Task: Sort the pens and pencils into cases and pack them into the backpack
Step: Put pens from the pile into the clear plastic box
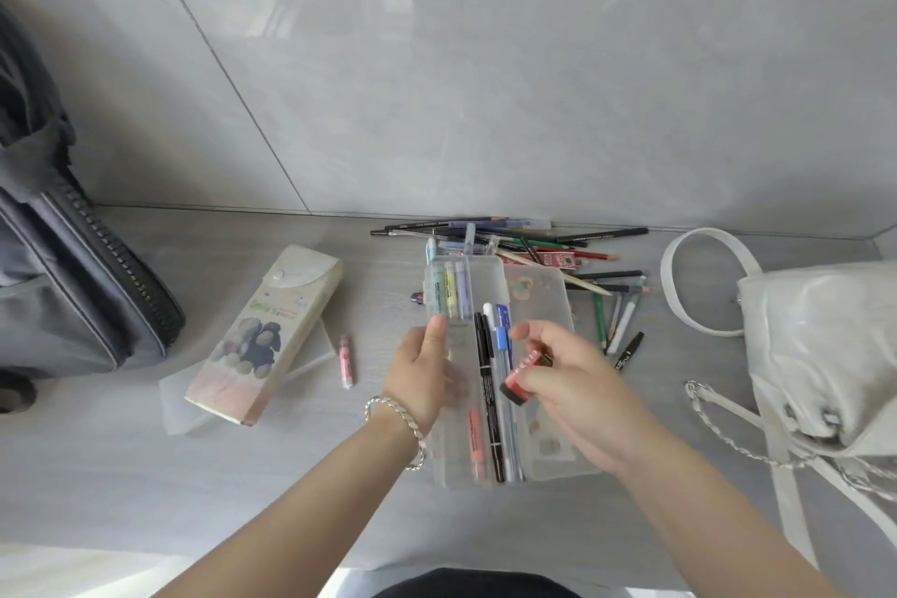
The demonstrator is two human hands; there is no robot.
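Pens and pencils lie in a loose heap at the back of the bench, behind the clear plastic case. The left hand grips the case edge; the right hand pinches a red marker in its fingers above it. Smooth round barrels roll easily — if the light case tips, they may spill out.

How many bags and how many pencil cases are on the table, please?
Bags: 2, grey bag and white bag.
Pencil cases: 3, clear case, printed case, frosted case beneath it.
Total: 5.
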